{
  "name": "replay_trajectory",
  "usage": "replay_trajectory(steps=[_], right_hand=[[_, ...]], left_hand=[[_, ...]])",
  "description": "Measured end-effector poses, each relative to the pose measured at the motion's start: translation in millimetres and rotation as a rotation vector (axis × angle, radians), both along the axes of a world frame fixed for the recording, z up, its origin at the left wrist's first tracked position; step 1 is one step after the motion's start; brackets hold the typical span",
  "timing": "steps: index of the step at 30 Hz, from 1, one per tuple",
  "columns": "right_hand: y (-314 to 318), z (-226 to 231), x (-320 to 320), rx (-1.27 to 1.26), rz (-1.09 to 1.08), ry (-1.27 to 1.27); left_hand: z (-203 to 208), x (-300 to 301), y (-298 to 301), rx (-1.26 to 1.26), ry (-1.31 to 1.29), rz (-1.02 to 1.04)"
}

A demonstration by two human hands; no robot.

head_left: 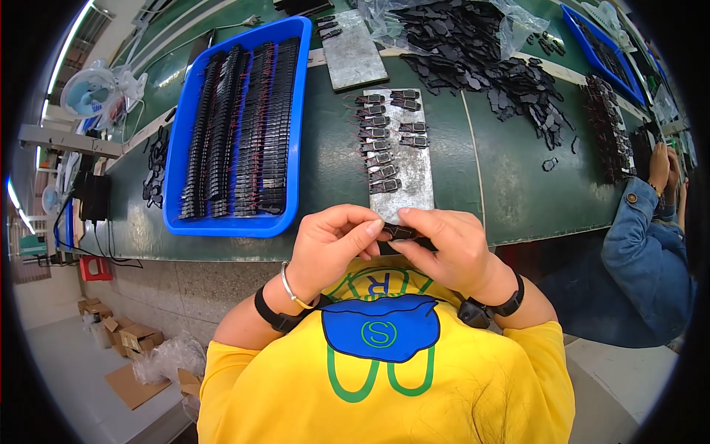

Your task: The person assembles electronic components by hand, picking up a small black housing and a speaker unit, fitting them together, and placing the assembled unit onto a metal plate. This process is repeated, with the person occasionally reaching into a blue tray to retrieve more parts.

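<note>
A small black rectangular part (400, 232) is pinched between my two hands just off the near end of a grey metal plate (411, 185). My left hand (329, 244) has thumb and forefinger closed at the part's left end. At its other end, my right hand (452, 240) grips with thumb and fingers; the fingers cover much of the part. On the plate lie several small black rectangular modules (377, 133) with thin red wires, in a longer left column and a shorter right one.
Left of the plate stands a blue tray (294, 163) packed with rows of similar wired modules. A heap of thin black pieces (458, 44) spreads at the back right. A second metal plate (353, 55) lies behind. A co-worker's blue sleeve (636, 244) shows at the right.
</note>
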State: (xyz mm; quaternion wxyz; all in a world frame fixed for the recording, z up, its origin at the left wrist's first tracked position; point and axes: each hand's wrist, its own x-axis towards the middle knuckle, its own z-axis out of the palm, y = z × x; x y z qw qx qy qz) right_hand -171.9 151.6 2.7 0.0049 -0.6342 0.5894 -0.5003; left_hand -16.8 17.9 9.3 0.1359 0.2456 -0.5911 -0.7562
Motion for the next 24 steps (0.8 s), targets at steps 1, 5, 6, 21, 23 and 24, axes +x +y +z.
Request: replay_trajectory(steps=[1,5,6,21,23,24], right_hand=[[2.4,1.7,-0.4,0.053,0.007,-0.06],[3.9,1.0,-3.5,0.096,0.036,-0.137],[4.2,0.1,-4.5,0.093,0.047,-0.147],[0.4,-2.9,-12.8,0.029,-0.042,0.045],[-2.2,-0.9,-17.2,0.072,-0.084,0.05],[-5.3,1.1,-19.4,0.103,-0.109,0.04]], left_hand=[[0.0,1.9,0.8,-0.134,0.037,0.013],[8.2,3.6,-11.9,-0.919,0.256,-0.049],[10.7,4.3,-15.1,-1.242,0.346,-0.09],[12.3,14.0,-20.9,-1.553,0.671,-0.246],[12.2,14.7,-20.6,-1.553,0.668,-0.24],[12.4,15.2,-20.3,-1.55,0.654,-0.24]])
